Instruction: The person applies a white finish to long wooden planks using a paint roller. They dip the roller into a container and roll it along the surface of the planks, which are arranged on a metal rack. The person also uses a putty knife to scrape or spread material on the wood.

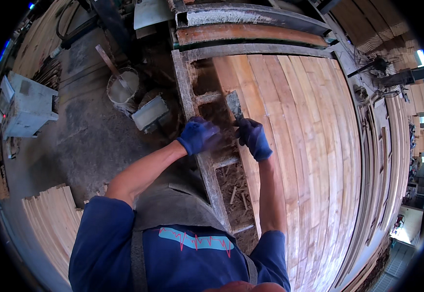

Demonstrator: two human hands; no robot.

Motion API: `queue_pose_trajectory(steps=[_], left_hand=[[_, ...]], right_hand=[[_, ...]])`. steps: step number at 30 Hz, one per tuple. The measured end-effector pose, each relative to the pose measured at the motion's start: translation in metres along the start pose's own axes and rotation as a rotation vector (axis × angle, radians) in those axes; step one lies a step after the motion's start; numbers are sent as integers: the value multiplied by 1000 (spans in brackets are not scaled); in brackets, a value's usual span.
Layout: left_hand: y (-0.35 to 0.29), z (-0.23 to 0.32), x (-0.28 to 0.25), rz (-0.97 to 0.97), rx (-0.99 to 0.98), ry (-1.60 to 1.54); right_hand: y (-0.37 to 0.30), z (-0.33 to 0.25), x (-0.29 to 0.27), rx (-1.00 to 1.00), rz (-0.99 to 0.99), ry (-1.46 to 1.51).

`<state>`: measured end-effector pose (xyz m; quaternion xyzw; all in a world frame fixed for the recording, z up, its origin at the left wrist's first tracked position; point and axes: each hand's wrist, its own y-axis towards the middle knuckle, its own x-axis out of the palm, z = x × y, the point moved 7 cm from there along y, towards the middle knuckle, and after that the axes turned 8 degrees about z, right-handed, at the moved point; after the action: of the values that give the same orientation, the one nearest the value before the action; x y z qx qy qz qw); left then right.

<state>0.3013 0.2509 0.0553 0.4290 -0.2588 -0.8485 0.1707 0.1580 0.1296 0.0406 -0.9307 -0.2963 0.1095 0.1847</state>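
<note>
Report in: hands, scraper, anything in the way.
Right hand gripping scraper. Left hand blurred at frame rail, grip unclear. Scraper at left edge of plank panel. No obstruction visible at scraper.

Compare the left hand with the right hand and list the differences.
The right hand grips a scraper; whether the left hand holds anything is unclear. The left hand appears over the frame rail, the right hand over the edge of the boards. The left hand's fingers are blurred; the right hand is sharper. Both wear blue gloves.

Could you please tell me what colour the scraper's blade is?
The scraper's blade is a patchy grey, as the head view shows.
</note>
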Motion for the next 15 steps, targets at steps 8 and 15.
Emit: queue_pose_trajectory(steps=[8, 15], left_hand=[[6, 2, -3, -27, -14, -12], [3, -1, -4, -7, -62, -24]], right_hand=[[-5, -11, -9, -312, 316, -827], [-18, -23, 10, -436, 464, -1147]])
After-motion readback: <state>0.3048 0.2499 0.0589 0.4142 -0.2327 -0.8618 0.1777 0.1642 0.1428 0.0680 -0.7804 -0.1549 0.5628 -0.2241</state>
